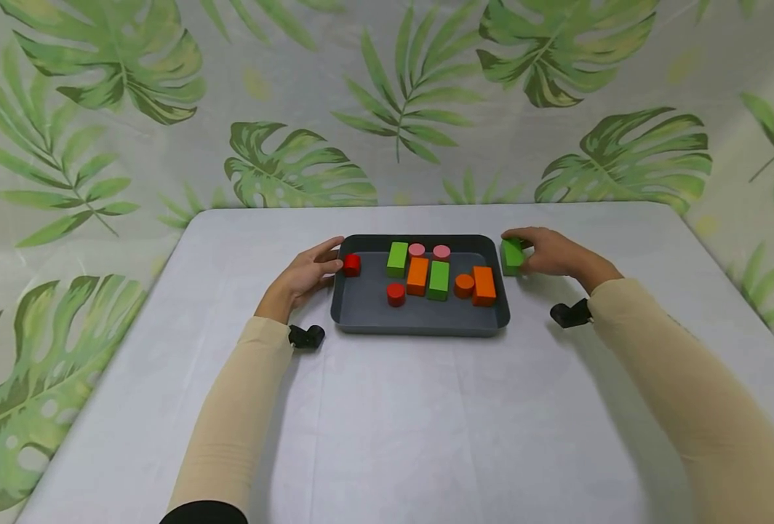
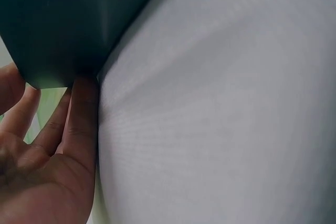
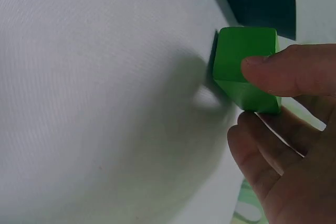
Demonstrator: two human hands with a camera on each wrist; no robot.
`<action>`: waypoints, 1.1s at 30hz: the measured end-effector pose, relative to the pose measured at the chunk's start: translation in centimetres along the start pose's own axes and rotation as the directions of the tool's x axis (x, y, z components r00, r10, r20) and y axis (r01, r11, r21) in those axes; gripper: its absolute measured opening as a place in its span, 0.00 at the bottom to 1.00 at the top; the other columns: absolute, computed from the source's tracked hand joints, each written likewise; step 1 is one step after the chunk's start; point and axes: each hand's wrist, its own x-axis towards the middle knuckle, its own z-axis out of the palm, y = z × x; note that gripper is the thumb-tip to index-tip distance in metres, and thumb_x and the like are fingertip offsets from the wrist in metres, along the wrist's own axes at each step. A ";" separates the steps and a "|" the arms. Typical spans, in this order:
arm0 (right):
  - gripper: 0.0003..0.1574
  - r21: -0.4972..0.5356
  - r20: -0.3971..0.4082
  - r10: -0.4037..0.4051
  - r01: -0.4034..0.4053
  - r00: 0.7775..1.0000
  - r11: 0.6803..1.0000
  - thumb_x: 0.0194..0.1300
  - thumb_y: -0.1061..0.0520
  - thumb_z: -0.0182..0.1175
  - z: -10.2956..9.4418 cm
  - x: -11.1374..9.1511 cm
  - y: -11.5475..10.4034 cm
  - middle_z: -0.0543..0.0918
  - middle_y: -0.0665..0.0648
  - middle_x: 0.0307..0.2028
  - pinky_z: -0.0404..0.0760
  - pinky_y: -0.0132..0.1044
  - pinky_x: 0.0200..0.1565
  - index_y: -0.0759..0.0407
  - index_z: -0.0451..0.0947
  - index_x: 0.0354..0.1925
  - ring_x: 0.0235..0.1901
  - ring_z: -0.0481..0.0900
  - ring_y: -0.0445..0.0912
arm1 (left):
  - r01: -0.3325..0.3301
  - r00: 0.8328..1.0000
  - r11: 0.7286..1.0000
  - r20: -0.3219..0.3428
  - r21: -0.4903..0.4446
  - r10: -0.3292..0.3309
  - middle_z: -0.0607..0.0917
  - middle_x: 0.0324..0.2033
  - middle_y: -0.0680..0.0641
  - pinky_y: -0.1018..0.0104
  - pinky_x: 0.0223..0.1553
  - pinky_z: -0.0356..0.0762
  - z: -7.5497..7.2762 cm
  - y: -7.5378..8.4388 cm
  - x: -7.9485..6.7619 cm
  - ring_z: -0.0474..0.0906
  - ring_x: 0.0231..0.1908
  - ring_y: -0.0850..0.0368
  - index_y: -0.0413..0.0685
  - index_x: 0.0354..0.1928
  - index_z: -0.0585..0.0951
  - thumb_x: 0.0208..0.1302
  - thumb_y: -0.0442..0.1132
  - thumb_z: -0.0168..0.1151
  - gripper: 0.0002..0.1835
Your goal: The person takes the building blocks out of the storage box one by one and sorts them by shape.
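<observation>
At the left end of the dark grey tray (image 1: 374, 320), my left hand (image 1: 303, 280) rests with fairly straight fingers against the outer wall. The left wrist view shows those fingers (image 2: 81, 124) touching the tray's corner. My right hand (image 1: 551, 251) holds a green block (image 1: 512, 257) just outside the tray's right wall. In the right wrist view the thumb lies on the near face of the green block (image 3: 244, 51), with other fingers beneath and behind it. A red cylinder (image 1: 351, 265) sits inside the tray near my left fingertips.
Inside the tray are two green blocks (image 1: 397, 259), two orange blocks (image 1: 484, 285), an orange cylinder (image 1: 463, 285), another red cylinder (image 1: 396, 294) and two pink round pieces (image 1: 441, 252). A white cloth covers the table (image 1: 387, 422). Leaf-printed fabric (image 1: 420, 102) hangs behind.
</observation>
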 end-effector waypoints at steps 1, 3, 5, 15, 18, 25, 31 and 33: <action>0.48 0.010 0.002 0.004 -0.004 1.000 1.000 0.53 0.69 0.62 0.1 0.1 0.1 0.68 0.72 0.66 0.72 0.62 0.60 0.62 0.61 0.73 0.58 0.69 0.64 | -0.002 1.000 1.000 0.002 -0.001 0.002 0.58 0.77 0.46 0.50 0.77 0.56 0.0 0.0 0.0 0.60 0.74 0.48 0.64 0.77 0.59 0.74 0.33 0.53 0.34; 0.48 0.032 0.007 0.011 -0.011 1.000 0.999 0.54 0.68 0.62 0.3 0.2 0.3 0.67 0.72 0.66 0.73 0.62 0.59 0.61 0.61 0.73 0.59 0.69 0.64 | -0.003 1.000 1.000 0.003 -0.005 0.003 0.58 0.77 0.46 0.50 0.77 0.56 0.0 -0.1 0.0 0.60 0.74 0.48 0.64 0.77 0.59 0.74 0.33 0.53 0.34; 0.49 0.054 0.013 0.015 -0.016 1.000 0.998 0.55 0.68 0.63 0.4 0.3 0.4 0.66 0.72 0.68 0.72 0.62 0.60 0.61 0.60 0.74 0.61 0.68 0.65 | -0.002 1.000 1.000 0.005 -0.007 0.002 0.58 0.77 0.46 0.50 0.77 0.56 0.0 -0.2 0.0 0.60 0.74 0.48 0.64 0.77 0.59 0.74 0.33 0.53 0.34; 0.49 0.131 0.040 0.041 -0.046 0.998 0.990 0.59 0.67 0.61 0.6 0.2 0.6 0.61 0.74 0.71 0.69 0.64 0.64 0.59 0.56 0.76 0.66 0.64 0.67 | -0.009 1.000 1.000 0.017 0.010 0.009 0.58 0.77 0.46 0.50 0.77 0.56 -0.3 0.0 0.0 0.59 0.75 0.48 0.65 0.77 0.59 0.74 0.34 0.52 0.33; 0.49 0.139 0.044 0.045 -0.051 0.998 0.989 0.60 0.67 0.61 0.6 0.3 0.7 0.61 0.74 0.71 0.68 0.64 0.65 0.58 0.56 0.76 0.66 0.64 0.67 | -0.009 1.000 1.000 0.018 0.013 0.009 0.58 0.77 0.46 0.50 0.77 0.55 -0.3 -0.1 0.1 0.58 0.75 0.49 0.65 0.77 0.59 0.74 0.33 0.53 0.34; 0.50 0.156 0.055 0.047 -0.055 0.997 0.986 0.60 0.67 0.60 0.8 0.4 1.1 0.58 0.74 0.72 0.64 0.67 0.68 0.57 0.55 0.77 0.68 0.61 0.68 | 0.004 1.000 1.000 0.017 0.012 -0.004 0.59 0.77 0.47 0.51 0.77 0.55 -0.2 -0.1 0.1 0.58 0.76 0.49 0.66 0.77 0.60 0.74 0.34 0.53 0.34; 0.54 0.175 0.063 0.033 -0.044 0.997 0.984 0.58 0.68 0.61 0.7 0.3 0.8 0.57 0.73 0.73 0.65 0.67 0.67 0.55 0.50 0.78 0.69 0.60 0.68 | 0.005 1.000 1.000 0.013 0.008 -0.006 0.59 0.77 0.47 0.51 0.78 0.55 -0.2 0.1 0.1 0.58 0.76 0.49 0.66 0.76 0.60 0.74 0.34 0.53 0.33; 0.57 0.191 0.076 0.029 -0.043 0.997 0.981 0.57 0.68 0.61 0.5 0.2 0.7 0.53 0.72 0.75 0.64 0.68 0.67 0.54 0.47 0.79 0.71 0.56 0.69 | 0.008 1.000 1.000 0.010 0.007 -0.009 0.58 0.77 0.47 0.51 0.78 0.55 -0.2 0.2 0.0 0.57 0.76 0.49 0.66 0.76 0.60 0.74 0.34 0.53 0.33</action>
